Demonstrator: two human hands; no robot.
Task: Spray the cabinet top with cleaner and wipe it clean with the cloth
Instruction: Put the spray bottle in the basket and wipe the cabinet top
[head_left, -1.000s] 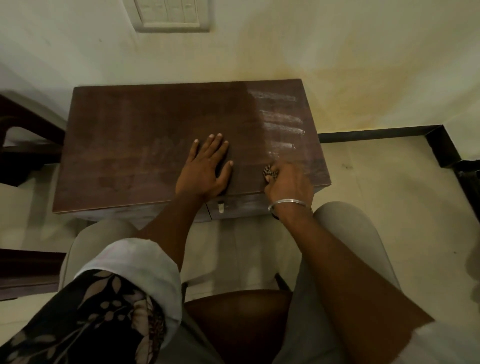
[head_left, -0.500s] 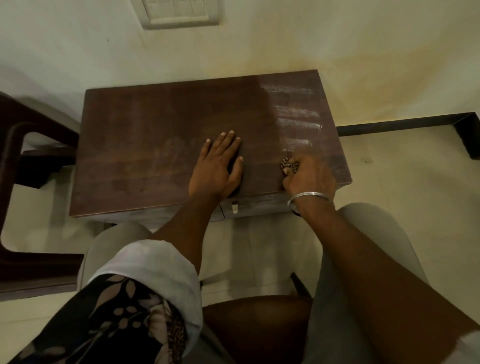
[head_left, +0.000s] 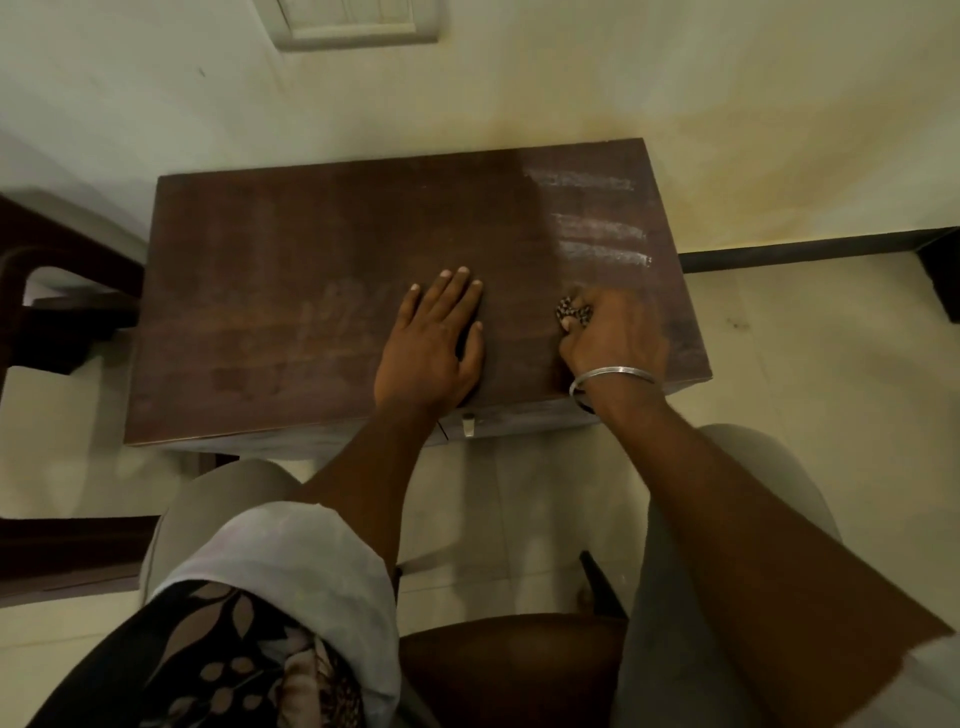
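Note:
A dark brown wooden cabinet top (head_left: 291, 291) stands against the wall in front of me. White streaks (head_left: 597, 239) mark its right rear part. My left hand (head_left: 434, 343) lies flat on the top near the front middle, fingers straight. My right hand (head_left: 615, 338) grips a small patterned cloth (head_left: 571, 313) bunched under the fingers, pressed on the top near the front right corner; only a bit of the cloth shows. A silver bangle circles that wrist. No spray bottle is in view.
A small metal handle (head_left: 469, 426) shows on the cabinet front below the top. Dark wooden furniture (head_left: 57, 291) stands at the left. A switch plate (head_left: 358, 23) is on the wall above. My knees and a brown seat (head_left: 514, 670) are below, over the pale tiled floor (head_left: 810, 364).
My right hand with the cloth has slid slightly away from the front edge toward the white streaks. My left hand has stayed flat in place. The camera view has shifted.

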